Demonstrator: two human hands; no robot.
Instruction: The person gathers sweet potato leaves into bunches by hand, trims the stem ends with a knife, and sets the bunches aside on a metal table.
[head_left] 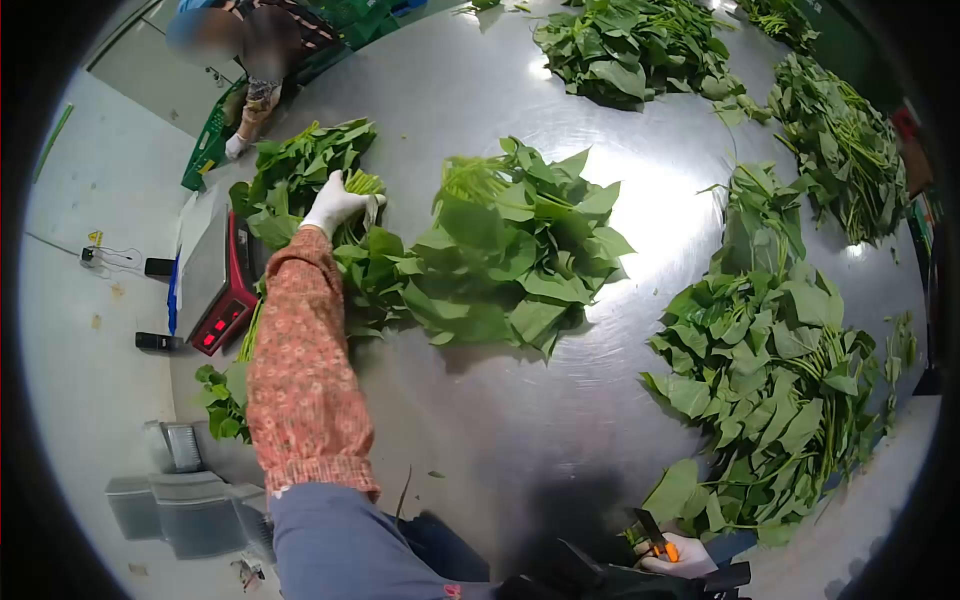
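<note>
My left hand (340, 204), in a white glove, reaches out at the upper left. Its fingers close round the pale cut stems of a leafy green bunch (310, 160). Just right of it, another large bunch of leafy greens (520, 240) lies on the metal table (530, 420). At the bottom right, my right hand (682, 557), also gloved, is closed round a cutting tool (659, 540) with an orange handle and dark blade. Below the large leafy pile (770, 400), this hand is near its lowest leaves.
A red scale (232, 285) stands left of my left arm. Clear plastic containers (190, 505) are at the lower left. A co-worker's gloved hand (236, 146) is near a green crate (208, 140). More greens (630, 50) lie at the far side.
</note>
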